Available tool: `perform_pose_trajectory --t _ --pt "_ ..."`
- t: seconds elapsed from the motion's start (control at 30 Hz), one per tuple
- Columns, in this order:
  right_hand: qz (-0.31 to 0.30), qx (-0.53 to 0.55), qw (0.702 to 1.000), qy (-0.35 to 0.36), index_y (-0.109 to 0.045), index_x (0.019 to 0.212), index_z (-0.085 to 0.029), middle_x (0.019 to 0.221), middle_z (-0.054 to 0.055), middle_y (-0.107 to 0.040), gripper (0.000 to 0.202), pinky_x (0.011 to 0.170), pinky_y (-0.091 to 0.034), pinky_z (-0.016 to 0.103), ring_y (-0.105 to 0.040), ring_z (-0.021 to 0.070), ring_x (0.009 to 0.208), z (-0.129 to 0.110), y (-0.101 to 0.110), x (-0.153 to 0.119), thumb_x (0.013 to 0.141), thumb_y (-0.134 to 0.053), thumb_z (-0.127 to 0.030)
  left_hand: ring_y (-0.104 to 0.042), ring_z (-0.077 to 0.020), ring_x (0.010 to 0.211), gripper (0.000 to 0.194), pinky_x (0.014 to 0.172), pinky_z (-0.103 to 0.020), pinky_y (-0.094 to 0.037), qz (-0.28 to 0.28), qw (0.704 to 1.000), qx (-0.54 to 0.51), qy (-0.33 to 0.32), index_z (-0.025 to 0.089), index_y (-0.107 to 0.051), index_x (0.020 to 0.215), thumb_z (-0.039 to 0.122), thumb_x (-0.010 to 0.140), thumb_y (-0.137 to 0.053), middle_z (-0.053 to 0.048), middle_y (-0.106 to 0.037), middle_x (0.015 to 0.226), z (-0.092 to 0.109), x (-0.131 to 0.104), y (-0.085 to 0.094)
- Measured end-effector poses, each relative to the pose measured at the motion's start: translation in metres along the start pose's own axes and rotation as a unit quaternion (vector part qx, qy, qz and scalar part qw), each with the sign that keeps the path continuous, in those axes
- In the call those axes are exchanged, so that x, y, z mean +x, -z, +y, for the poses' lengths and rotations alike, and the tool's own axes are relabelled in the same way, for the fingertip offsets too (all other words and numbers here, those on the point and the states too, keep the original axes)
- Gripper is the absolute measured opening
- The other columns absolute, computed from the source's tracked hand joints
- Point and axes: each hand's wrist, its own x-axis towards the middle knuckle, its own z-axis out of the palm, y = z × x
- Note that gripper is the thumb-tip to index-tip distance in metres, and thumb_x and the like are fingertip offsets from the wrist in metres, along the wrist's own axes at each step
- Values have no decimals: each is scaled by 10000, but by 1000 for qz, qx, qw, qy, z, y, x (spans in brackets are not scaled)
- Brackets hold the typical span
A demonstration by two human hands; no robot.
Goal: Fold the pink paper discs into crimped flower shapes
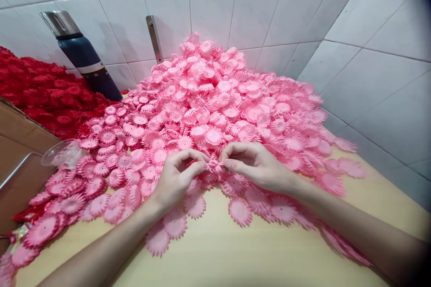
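Both my hands meet near the middle of the view, at the front of a large heap of pink scalloped fabric flower discs (232, 94). Between my fingertips is a crumpled pink fabric flower (214, 166). My left hand (177, 177) pinches its left side with thumb and forefinger. On the other side, my right hand (257, 166) grips it the same way. Fine details of the piece are too small to make out. Loose discs, such as a flat pink disc (240, 211), lie on the table just below my hands.
A pale yellow table (202, 251) bears the heap, with tiled walls (215, 4) behind and to the right. At the left are a dark blue thermos (81, 54), a red flower pile (43, 89), a clear plastic cup (65, 154) and a cardboard box (20, 143).
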Motion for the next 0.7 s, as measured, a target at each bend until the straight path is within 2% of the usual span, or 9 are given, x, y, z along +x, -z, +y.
perform_pose_trajectory --t 0.07,0.17,0.37,0.47,0.63,0.7 --pt "13 16 1000 9 -606 771 -169 731 14 -610 111 632 -470 254 -571 128 673 2 4 1 846 -617 -250 -626 -139 738 102 737 -276 -540 24 998 -65 1 157 -679 686 132 781 -649 -15 -662 775 -2 0 0" --pt "16 34 999 24 -601 758 -168 692 3 -589 100 606 -453 241 -546 115 638 4 7 3 844 -600 -217 -634 -132 720 125 749 -299 -578 28 993 -113 -4 153 -672 672 138 794 -651 -3 -647 748 -3 -1 -1" --pt "3 43 999 7 -619 788 -161 728 8 -597 128 633 -463 235 -557 110 670 3 2 3 863 -624 -264 -654 -139 726 76 725 -283 -586 45 998 -15 -30 140 -658 739 178 787 -703 -20 -669 765 0 -2 0" --pt "-8 44 999 0 -631 808 -163 753 11 -608 126 656 -471 237 -567 112 694 2 -1 1 868 -629 -274 -659 -148 797 79 749 -288 -588 24 998 -8 -53 160 -631 829 150 789 -699 -13 -657 819 1 -2 -1" --pt "-15 21 1000 -8 -644 822 -165 776 17 -627 141 665 -478 246 -577 120 712 0 -4 1 878 -619 -292 -635 -120 795 21 736 -241 -561 -21 996 28 -82 158 -649 841 140 831 -651 -20 -651 841 3 -4 -5" --pt "-19 17 1000 -11 -647 829 -163 789 22 -637 139 660 -479 246 -580 121 714 0 -6 0 880 -616 -289 -624 -119 813 111 728 -230 -553 -20 997 21 -76 170 -629 880 163 799 -703 -7 -630 855 2 -4 -6"
